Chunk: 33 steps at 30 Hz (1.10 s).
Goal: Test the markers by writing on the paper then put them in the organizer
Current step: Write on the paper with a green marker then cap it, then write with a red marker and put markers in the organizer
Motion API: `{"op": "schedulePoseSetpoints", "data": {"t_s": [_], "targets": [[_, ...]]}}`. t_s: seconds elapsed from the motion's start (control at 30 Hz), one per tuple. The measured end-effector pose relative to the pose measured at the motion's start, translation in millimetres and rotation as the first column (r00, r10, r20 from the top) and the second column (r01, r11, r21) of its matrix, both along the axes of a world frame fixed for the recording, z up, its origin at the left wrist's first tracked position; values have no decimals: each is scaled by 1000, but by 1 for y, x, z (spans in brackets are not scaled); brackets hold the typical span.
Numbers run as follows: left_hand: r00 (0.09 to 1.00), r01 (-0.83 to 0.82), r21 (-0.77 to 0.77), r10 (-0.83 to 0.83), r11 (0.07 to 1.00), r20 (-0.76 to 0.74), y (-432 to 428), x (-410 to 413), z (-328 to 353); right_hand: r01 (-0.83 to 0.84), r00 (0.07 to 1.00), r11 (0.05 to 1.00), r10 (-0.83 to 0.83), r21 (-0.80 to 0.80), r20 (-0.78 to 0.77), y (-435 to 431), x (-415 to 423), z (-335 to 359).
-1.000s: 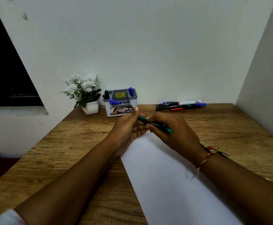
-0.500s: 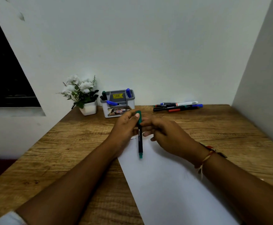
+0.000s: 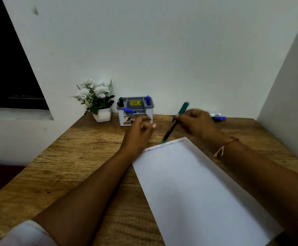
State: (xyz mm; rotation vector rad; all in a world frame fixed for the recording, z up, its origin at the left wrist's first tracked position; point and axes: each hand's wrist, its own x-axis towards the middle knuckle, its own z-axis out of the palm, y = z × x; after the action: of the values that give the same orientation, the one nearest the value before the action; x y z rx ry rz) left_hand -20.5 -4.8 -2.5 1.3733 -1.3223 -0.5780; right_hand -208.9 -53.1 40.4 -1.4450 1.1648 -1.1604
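Note:
My right hand (image 3: 196, 125) grips a green marker (image 3: 171, 130) near its middle. The marker is tilted and blurred; its lower tip hovers just above the top edge of the white paper (image 3: 198, 189), and its thick green end points up and to the right. A line of handwriting runs along the paper's top edge. My left hand (image 3: 139, 134) rests beside the paper's top left corner, fingers curled, with nothing visible in it. The grey-and-white organizer (image 3: 135, 118) stands behind my left hand with a green and two blue markers in it.
A white pot of white flowers (image 3: 98, 103) stands left of the organizer by the wall. Loose markers (image 3: 218, 117) lie at the back of the wooden table (image 3: 73, 166), partly hidden by my right hand. Walls close the back and right.
My hands have come apart. The left hand let go of the marker and drew back to the left. The right hand swung the marker up, so it now tilts over the paper's top edge.

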Motion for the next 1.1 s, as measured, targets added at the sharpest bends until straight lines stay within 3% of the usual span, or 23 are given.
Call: {"op": "schedulePoseSetpoints", "data": {"t_s": [0.23, 0.4, 0.73, 0.93, 1.0, 1.1], "targets": [[981, -9, 30, 3, 999, 193, -1, 7, -6, 138, 953, 990, -129, -16, 273, -66, 21, 35], [966, -14, 29, 6, 999, 257, -4, 9, -8, 158, 961, 981, -126, -115, 245, -93, 55, 41], [963, 12, 27, -19, 1000, 270, -5, 10, -10, 75, 997, 985, -76, -158, 1, -111, 81, 16], [955, 20, 35, -29, 999, 294, -5, 10, -11, 42, 980, 977, -81, -208, -181, -104, 49, 13], [954, 30, 35, -39, 999, 297, -6, 11, -12, 34, 940, 967, -118, -254, -321, -100, 25, 9], [949, 37, 36, -46, 999, 311, -7, 10, -13, 3, 737, 943, -228, -334, -636, -96, -12, -4]]}}
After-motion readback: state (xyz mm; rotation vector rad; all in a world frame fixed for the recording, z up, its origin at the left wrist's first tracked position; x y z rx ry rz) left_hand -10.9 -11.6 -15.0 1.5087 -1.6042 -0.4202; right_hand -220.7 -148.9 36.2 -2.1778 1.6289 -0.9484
